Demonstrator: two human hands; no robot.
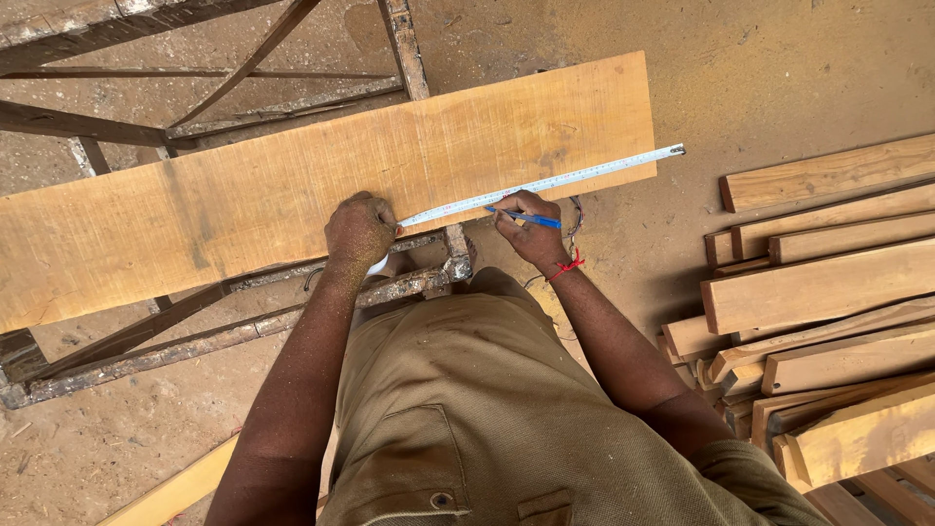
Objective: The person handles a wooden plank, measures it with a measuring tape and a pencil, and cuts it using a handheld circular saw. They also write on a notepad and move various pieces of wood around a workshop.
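The left hand (360, 232) pins a tape measure (545, 182) to the plank (243, 195). The right hand (531, 229) grips a blue pen (526, 218) just beside it. Stacked timber (828, 292) lies well right, a metal frame (195, 341) below.

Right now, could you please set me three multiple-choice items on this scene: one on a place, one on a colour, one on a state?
1. Where does the plank rest?
A. on a metal frame
B. flat on the floor
C. on the wood pile

2. What colour is the pen?
A. red
B. blue
C. green

3. How is the tape measure?
A. wound up
B. hanging from the belt
C. drawn out along the plank

Answers: 1 A, the frame shows beneath the plank. 2 B, the right hand holds a blue pen at the tape. 3 C, the tape runs from the left hand past the plank's end.
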